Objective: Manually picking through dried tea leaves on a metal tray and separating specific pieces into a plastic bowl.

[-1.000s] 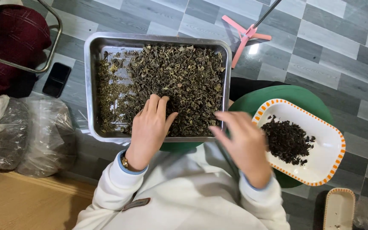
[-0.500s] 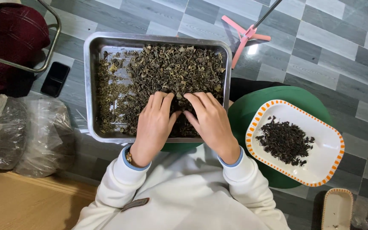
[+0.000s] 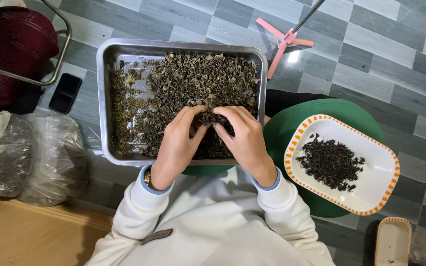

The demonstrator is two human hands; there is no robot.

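R hand (image 3: 245, 140) back from over white orange-rimmed plate (image 3: 385, 197) w/ dark sorted bits, now beside L hand (image 3: 178, 143) in steel tray (image 3: 105, 98). Both hands fingertips-down in dried leaf pile (image 3: 193, 86), fingers curled together – pinching leaves, exact piece can't tell. Reads as one drop-off done, next pick under way. Plastic bags (image 3: 25, 152), phone (image 3: 65, 92) at left.

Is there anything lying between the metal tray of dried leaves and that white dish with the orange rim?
Nothing visible does. Both hands, left hand and right hand, are already in the dried leaves in the metal tray. Between it and the white dish shows only bare green surface.
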